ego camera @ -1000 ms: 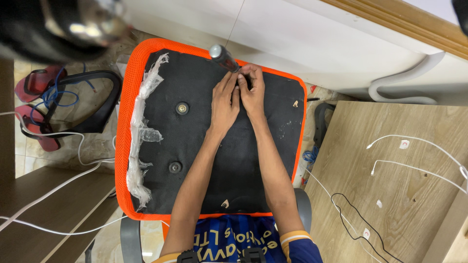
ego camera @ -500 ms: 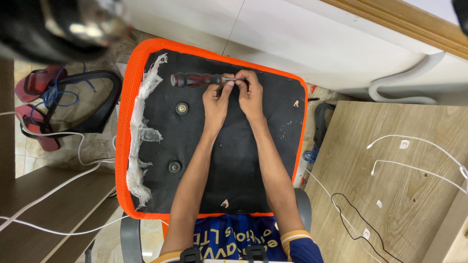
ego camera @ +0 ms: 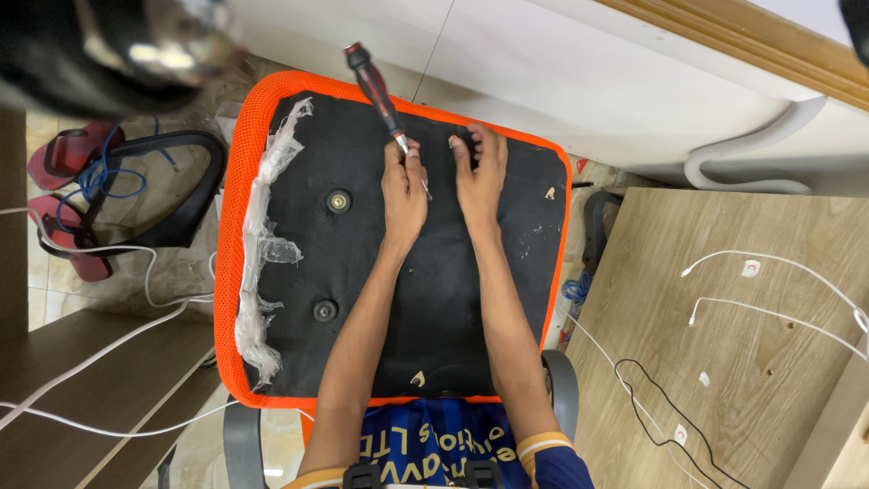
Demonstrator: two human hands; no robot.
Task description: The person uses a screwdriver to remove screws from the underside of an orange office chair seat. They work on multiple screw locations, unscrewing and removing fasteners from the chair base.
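- Left hand (ego camera: 404,186) closed around screwdriver (ego camera: 380,93), handle angled toward 11 o'clock.
- Right hand (ego camera: 480,172) flat, fingers loosely spread, pressing black seat underside (ego camera: 453,299), holding nothing.

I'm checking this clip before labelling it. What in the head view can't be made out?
- Screwdriver tip: hidden behind the left hand, so what it meets on the black seat underside is unseen.
- What the right hand fingertips press: covered by the fingers.
- Dark shiny object at top left: blurred, too near the camera, cut by the edge.
- White cables on the wooden board: run off the right edge.
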